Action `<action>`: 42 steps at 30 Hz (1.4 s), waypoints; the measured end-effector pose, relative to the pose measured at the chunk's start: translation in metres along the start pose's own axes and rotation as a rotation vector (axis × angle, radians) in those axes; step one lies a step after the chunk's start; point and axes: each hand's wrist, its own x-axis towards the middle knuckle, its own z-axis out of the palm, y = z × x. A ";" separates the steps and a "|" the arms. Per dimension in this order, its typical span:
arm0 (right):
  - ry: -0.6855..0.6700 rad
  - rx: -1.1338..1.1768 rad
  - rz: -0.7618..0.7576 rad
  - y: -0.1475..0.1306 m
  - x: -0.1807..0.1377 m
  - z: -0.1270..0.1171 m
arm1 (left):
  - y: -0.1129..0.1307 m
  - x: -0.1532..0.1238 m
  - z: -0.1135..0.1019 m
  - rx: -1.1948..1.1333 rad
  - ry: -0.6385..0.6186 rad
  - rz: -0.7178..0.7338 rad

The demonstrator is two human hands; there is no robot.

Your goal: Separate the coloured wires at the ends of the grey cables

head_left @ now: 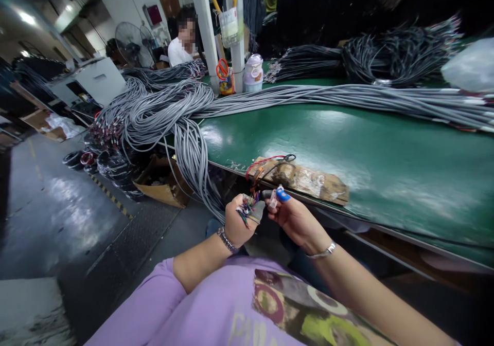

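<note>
My left hand is closed around a bunch of thin multicoloured wires, whose loose ends fan out above the fist. A grey piece that looks like covered fingertips or cable jacket shows beside the wires; I cannot tell which. Just to the right, my right hand has its thumb and fingers pinched together, with blue tape on the thumb and pale wrapping on a finger. Whatever lies in that pinch is too small to make out. Beyond both hands, a taped wooden block with red and black leads lies at the table's edge.
A thick bundle of grey cables hangs over the edge of the green table on the left. More cables run along its back. A cardboard box is on the floor. A post and a co-worker are farther back.
</note>
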 end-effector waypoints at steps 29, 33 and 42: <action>0.093 0.065 0.065 0.000 0.003 -0.003 | 0.006 -0.001 0.000 -0.027 -0.006 -0.030; -0.060 0.033 0.113 0.002 -0.008 -0.004 | 0.005 -0.002 -0.004 -0.021 0.013 -0.010; -0.050 -0.097 0.016 0.023 -0.024 0.006 | 0.000 -0.018 -0.007 -0.040 -0.061 -0.106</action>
